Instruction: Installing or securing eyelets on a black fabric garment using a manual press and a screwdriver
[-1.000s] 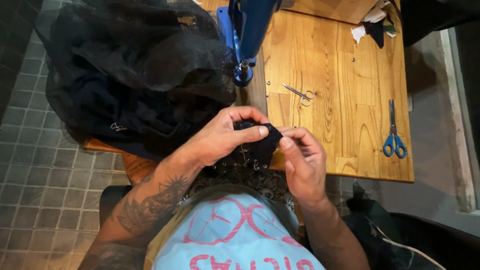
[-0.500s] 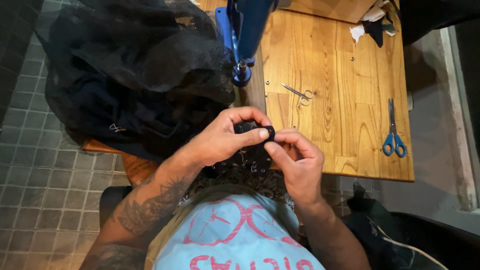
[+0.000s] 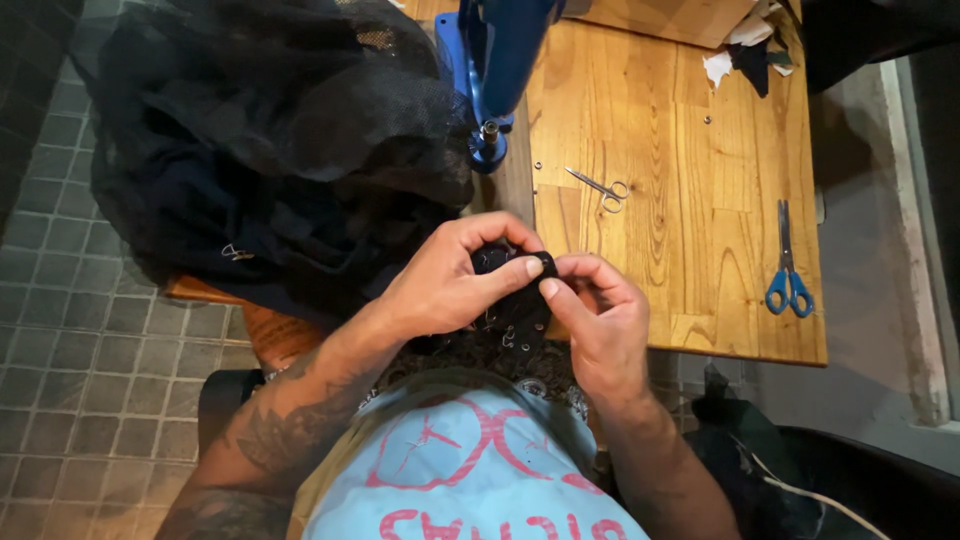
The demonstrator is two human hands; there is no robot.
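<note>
Both my hands pinch a small black fabric piece [image 3: 512,300] with little metal rings, held over the near edge of the wooden table [image 3: 690,260]. My left hand [image 3: 450,280] wraps over the fabric from the left, thumb on its top edge. My right hand [image 3: 598,320] grips the same top edge from the right, thumb and forefinger meeting the left thumb. The lower part of the fabric hangs down toward my lap, partly hidden by both hands.
A heap of black mesh and dark cloth [image 3: 270,140] covers the table's left side. A blue press machine [image 3: 495,70] stands at the back. Small silver snips [image 3: 598,186] and blue-handled scissors [image 3: 788,265] lie on the wood. Grey tiled floor [image 3: 80,350] lies left.
My right hand's fingers have shifted slightly up and left along the fabric's top edge, closing against my left thumb. The fabric has bunched a little tighter.
</note>
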